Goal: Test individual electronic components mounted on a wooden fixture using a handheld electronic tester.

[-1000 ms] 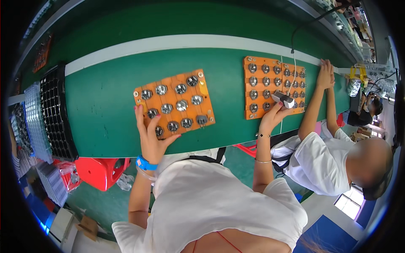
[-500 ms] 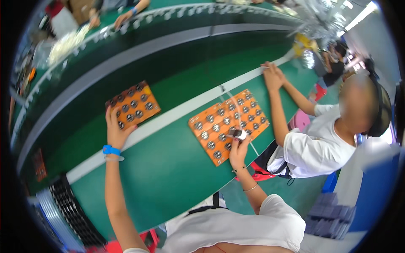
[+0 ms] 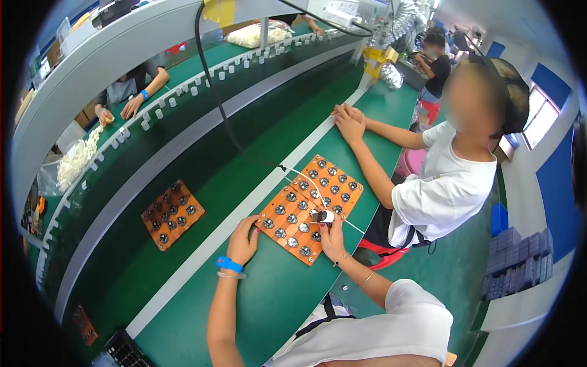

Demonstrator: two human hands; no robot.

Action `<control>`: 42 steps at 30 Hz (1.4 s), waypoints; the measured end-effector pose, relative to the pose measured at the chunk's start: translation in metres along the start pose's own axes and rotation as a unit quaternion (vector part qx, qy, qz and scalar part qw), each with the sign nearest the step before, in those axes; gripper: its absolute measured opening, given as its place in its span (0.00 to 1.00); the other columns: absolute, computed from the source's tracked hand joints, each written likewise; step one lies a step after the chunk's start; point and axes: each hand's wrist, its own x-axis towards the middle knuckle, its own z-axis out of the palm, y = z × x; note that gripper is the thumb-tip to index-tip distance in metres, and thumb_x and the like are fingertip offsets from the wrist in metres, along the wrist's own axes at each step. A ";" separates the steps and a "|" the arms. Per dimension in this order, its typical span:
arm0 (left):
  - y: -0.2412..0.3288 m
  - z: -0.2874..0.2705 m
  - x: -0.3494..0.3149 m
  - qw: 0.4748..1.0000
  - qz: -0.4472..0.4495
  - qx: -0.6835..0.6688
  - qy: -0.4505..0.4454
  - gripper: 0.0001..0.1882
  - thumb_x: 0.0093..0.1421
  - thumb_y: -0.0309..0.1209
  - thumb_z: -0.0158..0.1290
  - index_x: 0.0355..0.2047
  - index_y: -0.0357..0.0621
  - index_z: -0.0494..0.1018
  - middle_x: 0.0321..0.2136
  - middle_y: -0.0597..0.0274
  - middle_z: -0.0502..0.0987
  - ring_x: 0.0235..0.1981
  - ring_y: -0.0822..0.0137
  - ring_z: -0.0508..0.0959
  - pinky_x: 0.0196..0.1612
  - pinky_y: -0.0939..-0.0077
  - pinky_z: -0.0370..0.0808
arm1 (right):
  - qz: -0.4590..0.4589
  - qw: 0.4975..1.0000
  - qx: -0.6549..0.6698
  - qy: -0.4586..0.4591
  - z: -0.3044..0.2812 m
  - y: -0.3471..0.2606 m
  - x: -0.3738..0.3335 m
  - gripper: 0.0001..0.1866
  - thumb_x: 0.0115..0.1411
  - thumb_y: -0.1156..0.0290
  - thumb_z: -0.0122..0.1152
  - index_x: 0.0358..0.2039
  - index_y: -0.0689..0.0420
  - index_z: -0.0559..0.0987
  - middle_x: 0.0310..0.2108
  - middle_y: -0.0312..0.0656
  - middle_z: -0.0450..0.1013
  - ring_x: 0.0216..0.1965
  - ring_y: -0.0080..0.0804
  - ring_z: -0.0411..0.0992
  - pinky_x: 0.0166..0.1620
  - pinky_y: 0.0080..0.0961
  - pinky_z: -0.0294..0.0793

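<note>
Two orange boards studded with round silver parts lie side by side on the green worktop: a nearer board (image 3: pixel 275 211) and a farther board (image 3: pixel 350 197). My left hand (image 3: pixel 243 243) grips the nearer board's left corner between thumb and fingers. In my right hand (image 3: pixel 332 240) is a small white-and-dark handheld tool (image 3: pixel 324 216), with a thin white cord near it. The tool is over the right part of the boards; whether its tip touches a silver part I cannot tell. Another orange board (image 3: pixel 173 214) rests on the dark green belt, apart from my hands.
A co-worker's clasped hands (image 3: pixel 350 122) rest on the worktop at right. A pale rail (image 3: pixel 202 260) separates worktop and belt. A dark cable (image 3: pixel 223 116) hangs overhead. Across the belt, another person works beside white pieces (image 3: pixel 79 160). A black rack (image 3: pixel 125 350) stands at lower left.
My left hand has let go of the board on the belt and come right to the nearer board on the worktop. My right hand still holds the tool. The whole view has shifted.
</note>
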 end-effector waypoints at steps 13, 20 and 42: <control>0.003 -0.003 -0.023 0.988 0.102 0.092 0.067 0.17 0.51 0.16 0.46 0.43 0.39 0.69 0.39 0.51 0.72 0.43 0.50 0.71 0.47 0.63 0.68 | -0.014 0.973 0.232 0.002 0.011 -0.001 0.007 0.18 0.67 0.69 0.43 0.54 0.62 0.60 0.53 0.46 0.65 0.48 0.31 0.66 0.53 0.26 0.62; 0.044 -0.006 -0.173 0.980 0.010 0.129 0.151 0.08 0.50 0.18 0.50 0.32 0.39 0.72 0.29 0.53 0.74 0.35 0.52 0.71 0.41 0.64 0.68 | -0.046 0.927 0.321 -0.186 0.064 -0.042 0.011 0.19 0.66 0.74 0.41 0.55 0.61 0.55 0.58 0.45 0.62 0.55 0.33 0.64 0.58 0.27 0.61; 0.053 -0.038 -0.258 0.906 -0.189 0.235 0.297 0.16 0.48 0.27 0.61 0.38 0.44 0.71 0.41 0.61 0.76 0.39 0.59 0.73 0.47 0.64 0.66 | -0.062 0.795 0.325 -0.508 0.084 -0.145 -0.055 0.17 0.61 0.77 0.50 0.51 0.63 0.64 0.51 0.51 0.69 0.53 0.35 0.67 0.57 0.31 0.64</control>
